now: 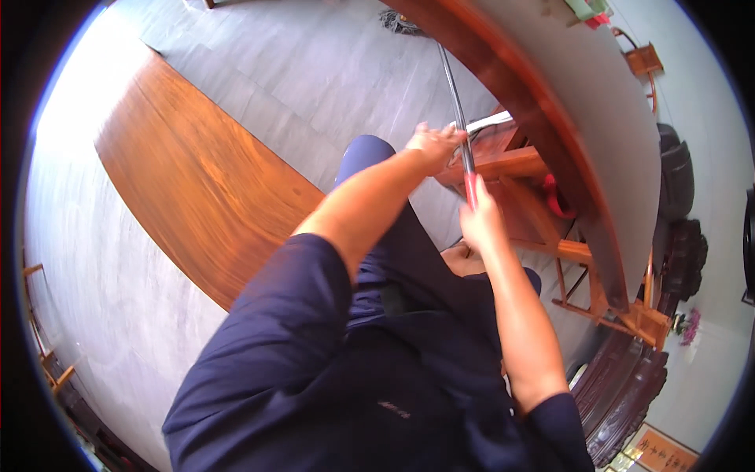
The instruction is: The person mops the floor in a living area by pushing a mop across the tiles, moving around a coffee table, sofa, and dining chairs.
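Note:
A mop with a metal pole (453,88) runs away from me, its dark grey strands (401,22) on the floor at the top, partly hidden behind a table edge. Around the pole's red grip, my right hand (483,215) is closed. Farther up the pole is my left hand (435,144), seen with fingers spread against or beside the metal; blur hides whether it grips. Both forearms reach forward from dark short sleeves.
A long wooden bench or tabletop (206,189) lies to my left. On my right a large table with a red-brown wooden rim (548,118) curves close by, with a wooden frame (522,162) beneath it. Grey floor tiles (283,88) stretch ahead. Dark carved furniture (625,395) stands at lower right.

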Motion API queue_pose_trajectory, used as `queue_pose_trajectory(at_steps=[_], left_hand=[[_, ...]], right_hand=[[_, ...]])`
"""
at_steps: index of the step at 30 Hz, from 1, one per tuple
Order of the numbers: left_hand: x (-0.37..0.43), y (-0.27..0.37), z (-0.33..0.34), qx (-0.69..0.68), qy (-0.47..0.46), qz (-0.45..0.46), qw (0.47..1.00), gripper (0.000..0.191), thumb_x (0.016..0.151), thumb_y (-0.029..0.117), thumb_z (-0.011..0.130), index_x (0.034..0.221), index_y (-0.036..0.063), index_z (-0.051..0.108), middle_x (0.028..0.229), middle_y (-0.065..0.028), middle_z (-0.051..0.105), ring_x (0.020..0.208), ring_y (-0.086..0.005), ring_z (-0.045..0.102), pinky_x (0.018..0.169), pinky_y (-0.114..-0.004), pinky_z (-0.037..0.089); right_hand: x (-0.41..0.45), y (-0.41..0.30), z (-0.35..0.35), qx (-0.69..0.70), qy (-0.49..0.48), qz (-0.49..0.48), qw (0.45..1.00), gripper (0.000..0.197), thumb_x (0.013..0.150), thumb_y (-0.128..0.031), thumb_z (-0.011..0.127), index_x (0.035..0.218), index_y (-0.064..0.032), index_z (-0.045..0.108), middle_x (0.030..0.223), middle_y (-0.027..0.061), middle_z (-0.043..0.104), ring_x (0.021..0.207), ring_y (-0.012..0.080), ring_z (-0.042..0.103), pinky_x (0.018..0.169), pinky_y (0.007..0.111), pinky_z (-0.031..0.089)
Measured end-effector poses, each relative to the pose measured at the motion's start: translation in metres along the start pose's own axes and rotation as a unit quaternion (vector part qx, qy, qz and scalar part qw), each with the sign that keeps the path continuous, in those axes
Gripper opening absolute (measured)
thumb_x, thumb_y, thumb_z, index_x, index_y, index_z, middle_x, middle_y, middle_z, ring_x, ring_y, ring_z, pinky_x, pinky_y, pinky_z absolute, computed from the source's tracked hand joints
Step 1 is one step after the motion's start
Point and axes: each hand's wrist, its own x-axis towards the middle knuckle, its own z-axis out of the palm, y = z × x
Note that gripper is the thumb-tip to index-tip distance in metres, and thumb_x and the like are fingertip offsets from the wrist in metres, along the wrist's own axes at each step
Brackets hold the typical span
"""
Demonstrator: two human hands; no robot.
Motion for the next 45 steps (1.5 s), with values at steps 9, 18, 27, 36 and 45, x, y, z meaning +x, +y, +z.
queue_pose_trajectory(at_steps=[9, 18, 27, 36, 45], left_hand=[[-0.226, -0.142, -0.060, 0.050, 0.194, -0.168, 0.965, 0.029, 0.095, 0.032, 0.067, 0.116, 0.0113, 0.071, 0.113, -0.0085, 0.071, 0.117, -0.0269, 0.061, 0.111, -0.047, 0.037], [-0.307, -0.210, -0.069, 0.149, 0.233, -0.339, 0.899, 0.055, 0.099, 0.047, 0.058, 0.145, 0.0179, 0.056, 0.165, -0.0071, 0.032, 0.155, -0.0260, 0.022, 0.126, -0.057, 0.010], [-0.308, -0.208, -0.055, 0.113, 0.259, -0.345, 0.895, 0.052, 0.096, 0.047, 0.063, 0.141, 0.0213, 0.058, 0.164, -0.0049, 0.034, 0.154, -0.0255, 0.026, 0.125, -0.058, 0.014], [-0.287, -0.206, -0.073, 0.106, 0.275, -0.332, 0.896, 0.046, 0.095, 0.041, 0.065, 0.135, 0.0181, 0.062, 0.161, -0.0049, 0.040, 0.153, -0.0245, 0.029, 0.126, -0.053, 0.015], [-0.312, -0.208, -0.062, 0.114, 0.285, -0.354, 0.883, 0.044, 0.095, 0.041, 0.066, 0.133, 0.0175, 0.064, 0.160, -0.0055, 0.042, 0.152, -0.0249, 0.032, 0.126, -0.053, 0.017]], right_hand=[[-0.048, 0.051, -0.028, 0.069, 0.008, -0.211, 0.975, 0.074, 0.085, 0.003, 0.051, 0.157, -0.0078, 0.037, 0.102, 0.0215, 0.068, 0.086, 0.0305, 0.067, 0.076, 0.038, 0.053], [-0.350, 0.144, -0.203, -0.145, -0.125, 0.023, 0.981, 0.052, 0.102, -0.013, 0.061, 0.151, -0.0038, 0.046, 0.133, 0.0174, 0.066, 0.117, 0.0310, 0.067, 0.097, 0.036, 0.052], [-0.063, 0.006, -0.038, 0.008, -0.112, -0.030, 0.993, 0.054, 0.104, -0.012, 0.053, 0.154, -0.0021, 0.038, 0.134, 0.0237, 0.064, 0.119, 0.0341, 0.067, 0.094, 0.037, 0.053], [0.275, -0.189, 0.075, -0.156, -0.103, -0.003, 0.982, 0.048, 0.098, -0.031, 0.050, 0.143, -0.0174, 0.042, 0.115, 0.0252, 0.069, 0.109, 0.0451, 0.066, 0.093, 0.051, 0.052], [0.010, 0.058, -0.032, -0.092, -0.154, -0.072, 0.981, 0.067, 0.099, -0.023, 0.060, 0.159, -0.0171, 0.030, 0.093, 0.0329, 0.068, 0.086, 0.0517, 0.067, 0.071, 0.056, 0.054]])
